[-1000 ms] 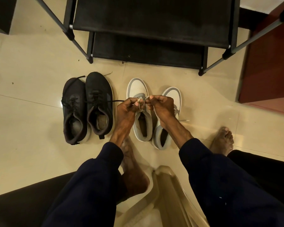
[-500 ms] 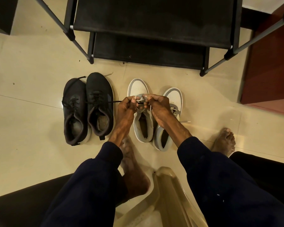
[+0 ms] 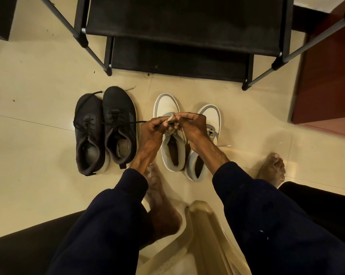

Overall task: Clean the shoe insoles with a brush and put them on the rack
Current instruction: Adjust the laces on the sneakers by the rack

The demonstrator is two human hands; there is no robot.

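The left hand (image 3: 150, 132) and right hand (image 3: 192, 127) both pinch the pale lace (image 3: 170, 118) of 1 white shoe (image 3: 165, 105) with curled fingers. It stands on the floor (image 3: 38, 155) just before the black rack (image 3: 183, 18), beside 2 black shoes (image 3: 118, 114) (an insole (image 3: 123, 147) shows inside 1).

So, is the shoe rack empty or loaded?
Empty, as far as shown: both visible rack shelves hold nothing; black shoes and white shoes stand on the floor.

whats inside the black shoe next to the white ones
A pale, speckled insole shows at the heel of the black shoe; its front is hidden under the tongue and laces.
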